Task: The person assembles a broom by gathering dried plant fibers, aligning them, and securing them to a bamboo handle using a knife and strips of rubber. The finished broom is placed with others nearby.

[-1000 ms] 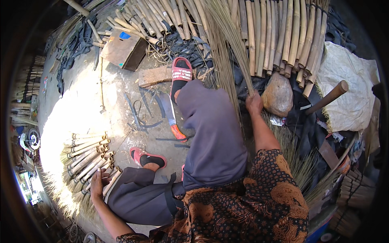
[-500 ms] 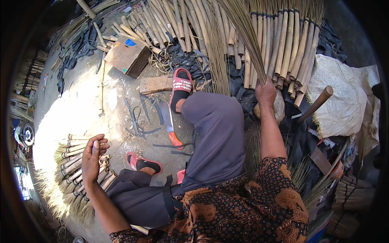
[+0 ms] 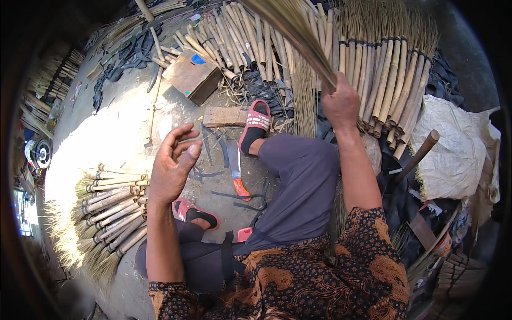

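My right hand [image 3: 341, 105] is closed round the narrow end of a long bundle of thin palm-rib sticks [image 3: 290, 32], raised and slanting up toward the far left. Over the floor on the left my left hand [image 3: 175, 165] hangs in the air, fingers apart and slightly curled, holding nothing. Below it and to its left lies a pile of bamboo-handled brooms [image 3: 114, 208], their bristles fanned outward. A machete [image 3: 234, 165] with an orange handle rests on the ground between my feet, with black rubber strips [image 3: 234, 194] around it.
Beyond my raised foot are a wooden block [image 3: 226, 116] and a cardboard box [image 3: 193, 76]. Rows of bamboo handles [image 3: 240, 32] and finished brooms [image 3: 394, 80] lie at the back. On the right, a wooden pole [image 3: 418, 156] sticks up beside a white sack [image 3: 450, 144].
My left hand has risen and moved right, away from the broom pile. The stick bundle in my right hand has swung up and left. The whole view has shifted slightly.
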A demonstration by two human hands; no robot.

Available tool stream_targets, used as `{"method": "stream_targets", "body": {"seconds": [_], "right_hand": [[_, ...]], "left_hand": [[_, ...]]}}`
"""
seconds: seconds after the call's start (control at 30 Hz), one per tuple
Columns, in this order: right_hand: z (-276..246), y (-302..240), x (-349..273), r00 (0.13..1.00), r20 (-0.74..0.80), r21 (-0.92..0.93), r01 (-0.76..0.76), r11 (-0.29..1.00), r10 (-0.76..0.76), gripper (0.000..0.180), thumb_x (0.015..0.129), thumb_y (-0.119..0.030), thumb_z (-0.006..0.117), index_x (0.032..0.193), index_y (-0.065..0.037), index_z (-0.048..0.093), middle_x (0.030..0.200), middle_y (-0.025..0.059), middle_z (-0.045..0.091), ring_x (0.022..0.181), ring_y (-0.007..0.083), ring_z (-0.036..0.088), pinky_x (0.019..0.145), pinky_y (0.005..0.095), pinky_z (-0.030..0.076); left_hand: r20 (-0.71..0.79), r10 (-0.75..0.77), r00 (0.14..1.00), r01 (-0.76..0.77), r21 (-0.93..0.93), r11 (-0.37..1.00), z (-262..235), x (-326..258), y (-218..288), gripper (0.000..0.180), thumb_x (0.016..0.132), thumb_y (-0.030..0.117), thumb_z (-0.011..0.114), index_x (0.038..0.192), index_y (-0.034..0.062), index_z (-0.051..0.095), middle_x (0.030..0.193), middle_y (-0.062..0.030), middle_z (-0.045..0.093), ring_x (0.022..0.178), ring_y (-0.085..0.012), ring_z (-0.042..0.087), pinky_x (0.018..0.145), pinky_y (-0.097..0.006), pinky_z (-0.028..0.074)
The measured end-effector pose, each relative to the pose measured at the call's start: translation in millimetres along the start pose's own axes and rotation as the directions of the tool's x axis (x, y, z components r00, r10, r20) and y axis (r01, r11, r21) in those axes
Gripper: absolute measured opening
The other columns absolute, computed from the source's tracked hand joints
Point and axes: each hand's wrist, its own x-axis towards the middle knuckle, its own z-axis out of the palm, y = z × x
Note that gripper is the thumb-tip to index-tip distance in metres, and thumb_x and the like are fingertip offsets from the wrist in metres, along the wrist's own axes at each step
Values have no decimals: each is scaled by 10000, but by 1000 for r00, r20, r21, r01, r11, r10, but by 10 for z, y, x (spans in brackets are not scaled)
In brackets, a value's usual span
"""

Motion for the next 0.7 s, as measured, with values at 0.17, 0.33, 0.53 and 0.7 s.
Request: {"method": "stream_targets", "body": {"seconds": [0.17, 0.33, 0.53, 0.7], "right_hand": [[367, -1692, -423, 951, 58, 580, 216, 785, -304, 300, 844, -151, 803, 1109, -72, 688, 997, 130, 751, 868, 349, 747, 738, 420, 605], [574, -2735, -1211, 879, 242, 905, -52, 421, -412, 237, 879, -136, 741, 1080, -52, 647, 900, 165, 730, 835, 394, 734, 719, 480, 588], [971, -2678, -2365, 676, 550, 829, -370, 419, -491, 395, 844, -202, 794, 1190, -58, 671, 1020, 207, 745, 979, 410, 729, 840, 469, 588], [1285, -2629, -2759, 646, 614, 787, -457, 414, -454, 512, 846, -264, 792, 1295, -65, 646, 1080, 222, 747, 1034, 429, 722, 863, 474, 575]], "left_hand": [[-202, 484, 852, -518, -181, 836, 129, 177, 494, 892, 979, 436, 746, 1583, -43, 297, 1586, -254, 414, 1479, -388, 438, 1208, -537, 402], [-488, 457, 743, -631, -286, 721, -375, -291, 702, 157, 1059, 179, 647, 1086, 25, 631, 841, -28, 584, 769, -140, 586, 832, -374, 535], [-650, 196, 734, -307, -59, 950, -148, -870, -493, 186, 962, 19, 735, 1104, 21, 615, 869, -61, 655, 784, -117, 655, 741, -290, 570], [-640, -102, 762, -69, -236, 969, 22, -865, -1213, 173, 936, 119, 796, 1018, 18, 682, 862, 4, 671, 780, -77, 611, 716, -264, 505]]}}
